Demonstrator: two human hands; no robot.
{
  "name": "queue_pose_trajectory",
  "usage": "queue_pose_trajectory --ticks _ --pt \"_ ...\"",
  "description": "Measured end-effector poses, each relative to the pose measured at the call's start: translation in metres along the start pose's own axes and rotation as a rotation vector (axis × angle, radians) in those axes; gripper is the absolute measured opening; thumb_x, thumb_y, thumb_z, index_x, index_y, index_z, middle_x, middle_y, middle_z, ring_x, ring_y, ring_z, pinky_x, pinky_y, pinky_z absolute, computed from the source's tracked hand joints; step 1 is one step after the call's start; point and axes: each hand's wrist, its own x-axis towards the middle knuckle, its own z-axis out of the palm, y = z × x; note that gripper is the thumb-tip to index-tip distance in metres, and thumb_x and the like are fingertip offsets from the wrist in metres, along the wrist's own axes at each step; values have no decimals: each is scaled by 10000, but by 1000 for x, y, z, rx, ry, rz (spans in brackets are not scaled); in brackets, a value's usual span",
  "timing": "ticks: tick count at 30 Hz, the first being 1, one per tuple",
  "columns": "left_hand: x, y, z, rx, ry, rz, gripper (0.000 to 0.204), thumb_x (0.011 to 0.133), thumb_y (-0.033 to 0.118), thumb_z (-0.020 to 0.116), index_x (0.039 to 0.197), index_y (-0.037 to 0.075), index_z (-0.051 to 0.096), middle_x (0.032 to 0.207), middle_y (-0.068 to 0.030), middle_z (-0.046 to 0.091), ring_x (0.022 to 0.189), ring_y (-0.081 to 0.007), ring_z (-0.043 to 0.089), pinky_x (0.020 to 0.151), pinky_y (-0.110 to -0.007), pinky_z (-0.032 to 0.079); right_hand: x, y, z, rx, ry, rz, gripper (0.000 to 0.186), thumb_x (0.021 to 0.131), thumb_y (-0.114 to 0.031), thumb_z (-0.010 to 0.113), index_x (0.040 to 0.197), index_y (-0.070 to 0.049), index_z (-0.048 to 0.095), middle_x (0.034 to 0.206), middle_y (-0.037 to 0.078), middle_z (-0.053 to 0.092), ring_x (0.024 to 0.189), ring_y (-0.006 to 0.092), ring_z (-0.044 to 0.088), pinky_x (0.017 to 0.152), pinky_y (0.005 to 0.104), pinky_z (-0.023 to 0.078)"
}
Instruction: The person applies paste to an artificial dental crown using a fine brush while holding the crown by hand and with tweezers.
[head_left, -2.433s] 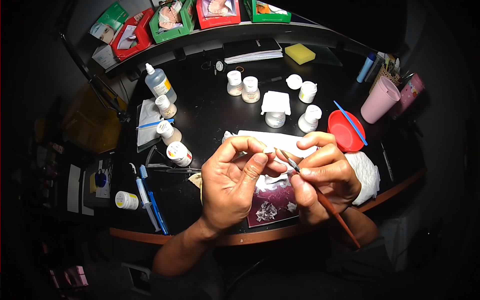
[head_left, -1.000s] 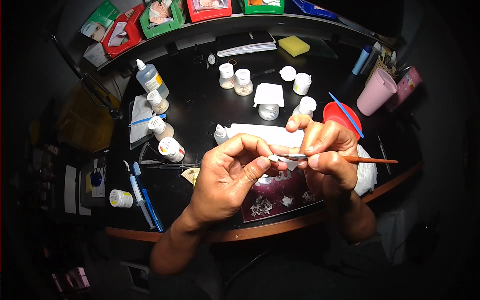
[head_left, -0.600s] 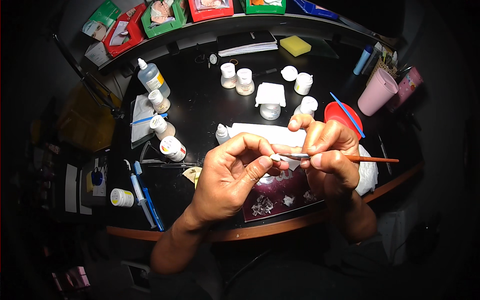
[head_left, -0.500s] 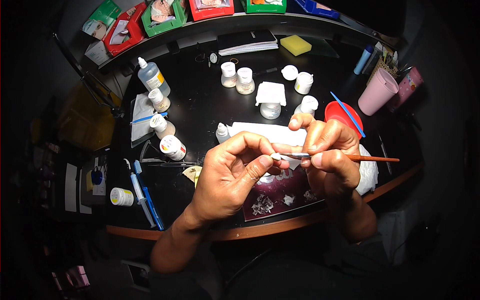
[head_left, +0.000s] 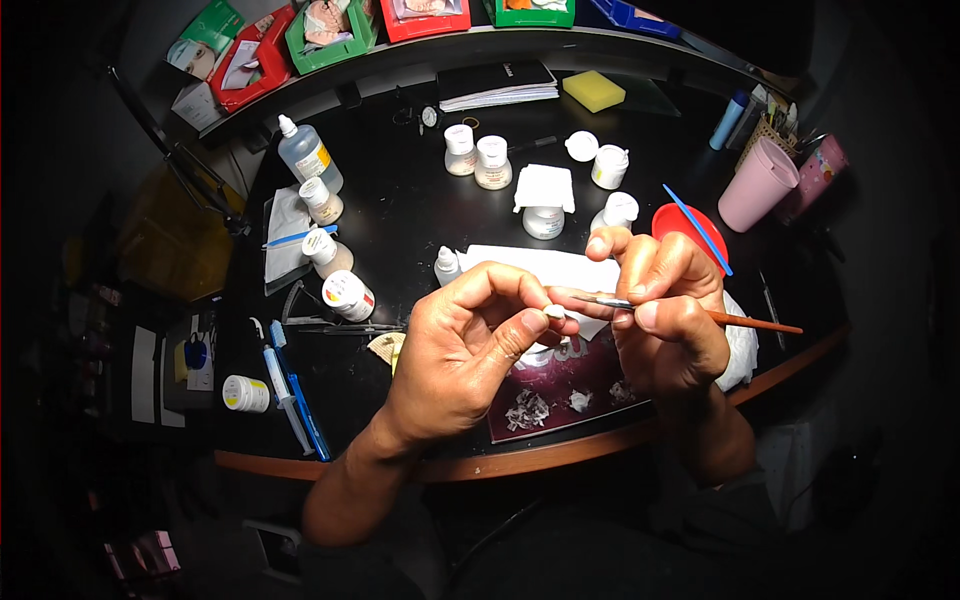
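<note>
Between thumb and index finger, my left hand (head_left: 450,350) pinches a small white tooth-like piece (head_left: 554,311), perhaps a dental crown. My right hand (head_left: 665,300) grips a thin brush (head_left: 762,323) with a reddish-brown wooden handle. Its dark tip points left and lies just above and right of the white piece, seemingly apart from it. Both hands are raised over the near part of the black table. Beneath them are a white sheet (head_left: 540,262) and a maroon mat (head_left: 520,428) with crumpled whitish scraps (head_left: 527,410) on it.
White-capped jars (head_left: 492,163) stand behind my hands, more jars (head_left: 348,294) at the left. A tissue-topped jar (head_left: 543,215) is beyond the sheet. Right of it lie a red dish (head_left: 672,218) with a blue stick (head_left: 697,228) across it and a pink cup (head_left: 758,185). Bins (head_left: 425,18) line the back shelf.
My right hand has shifted slightly right, and the brush tip has drawn up and away from the small white piece. My left hand stays nearly still, keeping its pinch.
</note>
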Motion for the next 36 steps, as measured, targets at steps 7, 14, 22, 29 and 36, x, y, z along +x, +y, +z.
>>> queue_pose_trajectory --ticks 7,14,22,29,36 --pt "-5 -5 -1 50 72 21 82 1023 -8 588 1100 -36 586 1033 -115 686 999 -163 694 914 -298 567 -7 3 -1 9 62 44 122 747 26 564 847 -20 617 696 77 622 653 138 594 1051 489 434" --pt "9 7 -26 295 267 269 163 1042 68 591 1173 -29 595 1034 -128 707 980 -199 719 865 -307 580 -12 -7 2 -557 -104 -75 96 800 26 663 891 22 634 891 101 607 882 149 570 825 302 458" --pt "18 12 -29 114 432 619 24 951 -41 673 966 -23 669 931 -121 730 815 -145 691 719 -254 559 -55 32 17 -968 -318 93 98 623 9 717 711 0 674 659 56 644 766 208 603 659 297 469" --pt "0 7 -35 454 353 411 58 900 15 715 884 4 660 831 -115 715 742 -172 681 679 -287 539 -54 36 20 -1065 -341 98 105 608 22 726 704 16 684 664 72 659 754 193 588 644 290 465" --pt "-4 2 -38 491 312 423 52 920 23 702 928 -3 658 863 -115 716 773 -166 684 703 -279 540 -55 41 19 -1071 -346 90 109 625 29 733 731 22 711 687 76 681 770 186 592 655 289 471"
